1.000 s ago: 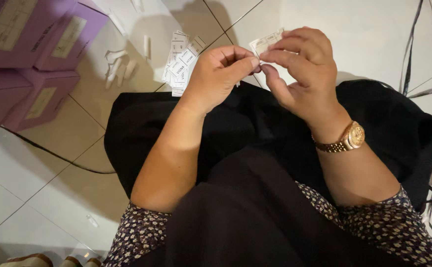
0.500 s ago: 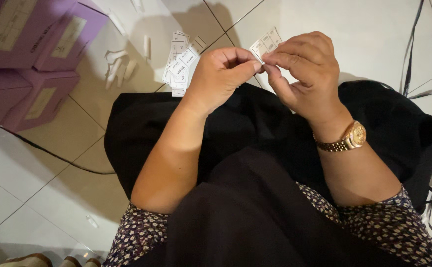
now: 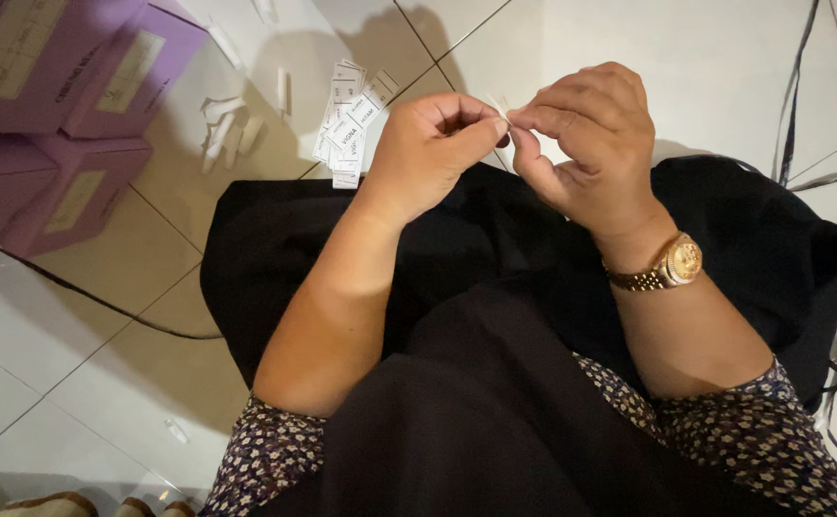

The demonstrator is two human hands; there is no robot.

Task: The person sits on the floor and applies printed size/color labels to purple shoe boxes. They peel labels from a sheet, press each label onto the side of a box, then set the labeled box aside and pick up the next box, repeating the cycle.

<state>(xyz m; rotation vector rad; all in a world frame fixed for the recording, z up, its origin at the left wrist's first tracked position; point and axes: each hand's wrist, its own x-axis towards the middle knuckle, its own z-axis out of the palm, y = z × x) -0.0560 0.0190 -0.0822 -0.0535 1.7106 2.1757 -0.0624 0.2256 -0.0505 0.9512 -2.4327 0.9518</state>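
A person seen from above wears a short-sleeved top in a dark fabric scattered with small pale flowers; the left sleeve (image 3: 270, 455) and right sleeve (image 3: 772, 431) both end above the elbow, leaving the forearms bare. A gold-coloured wristwatch (image 3: 672, 266) with a round face and link bracelet circles the right wrist. Below the wristwatch, black cloth (image 3: 495, 383) covers the lap.

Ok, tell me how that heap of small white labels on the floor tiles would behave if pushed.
The heap of labels looks thin and flat, so probably very light and floppy. Loosely fanned on a glossy tile floor, it would likely slide and scatter rather than move as one. Nothing round, so rolling seems unlikely.
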